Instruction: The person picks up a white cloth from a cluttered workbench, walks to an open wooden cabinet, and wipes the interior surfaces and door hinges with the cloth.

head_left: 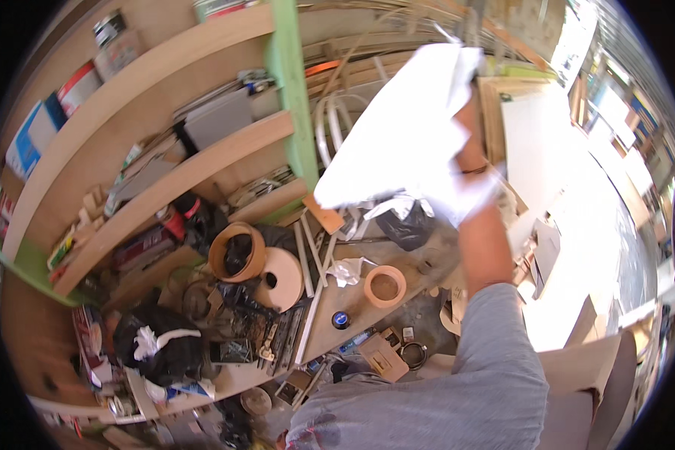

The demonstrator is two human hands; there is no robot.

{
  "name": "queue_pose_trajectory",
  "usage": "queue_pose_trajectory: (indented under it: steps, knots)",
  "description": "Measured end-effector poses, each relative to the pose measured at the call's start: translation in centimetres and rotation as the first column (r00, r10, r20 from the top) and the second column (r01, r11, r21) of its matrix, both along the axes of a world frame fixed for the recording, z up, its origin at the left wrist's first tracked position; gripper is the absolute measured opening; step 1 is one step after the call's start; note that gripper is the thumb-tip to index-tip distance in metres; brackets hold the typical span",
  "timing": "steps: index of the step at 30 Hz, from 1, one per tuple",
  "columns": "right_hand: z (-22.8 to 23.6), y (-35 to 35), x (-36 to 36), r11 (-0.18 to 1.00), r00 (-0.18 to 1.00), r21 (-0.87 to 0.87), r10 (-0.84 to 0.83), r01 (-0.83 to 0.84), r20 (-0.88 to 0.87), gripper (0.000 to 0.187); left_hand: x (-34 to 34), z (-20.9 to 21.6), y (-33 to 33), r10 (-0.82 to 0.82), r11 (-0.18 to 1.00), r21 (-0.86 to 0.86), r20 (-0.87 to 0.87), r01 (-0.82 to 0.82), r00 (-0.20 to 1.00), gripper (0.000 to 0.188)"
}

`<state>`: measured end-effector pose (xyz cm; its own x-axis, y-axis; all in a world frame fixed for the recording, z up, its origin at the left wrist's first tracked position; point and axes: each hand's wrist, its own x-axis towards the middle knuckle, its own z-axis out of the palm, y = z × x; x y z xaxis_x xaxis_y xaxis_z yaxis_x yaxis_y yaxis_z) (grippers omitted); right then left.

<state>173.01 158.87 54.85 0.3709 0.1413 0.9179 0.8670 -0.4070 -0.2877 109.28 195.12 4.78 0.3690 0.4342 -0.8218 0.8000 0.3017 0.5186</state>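
My right arm, in a grey sleeve, reaches up and forward. My right hand [469, 135] is raised with a large white sheet [397, 127] hanging from it. Bright glare and blur hide whether the sheet is paper or cloth. Its folds cover most of my fingers, and a thin dark band circles the wrist. Below the sheet, a black plastic bag [406, 226] lies on a cluttered wooden surface. My left hand does not show.
Wooden shelves [195, 161] with a green upright [289, 82] hold cans, boxes and scraps at left. On the lower surface are a round tan ring [385, 286], a wide roll [280, 280], a dark-capped container [340, 320] and another black bag [154, 349]. Boards [529, 142] lean at right.
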Motion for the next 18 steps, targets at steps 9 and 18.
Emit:
queue_pose_trajectory:
  steps: [9,18]
  knots:
    - [0.3,5.4,-20.8,0.888,0.837,0.302,0.439,-0.347,-0.328,0.013,5.7,0.7,5.6,-0.365,0.930,-0.010,0.120,0.368,0.923,0.043]
    - [-8.6,5.0,-43.2,0.911,0.581,0.350,0.410,-0.219,-0.703,0.012,8.4,14.1,1.3,-0.392,0.721,-0.208,0.664,0.661,0.637,0.052]
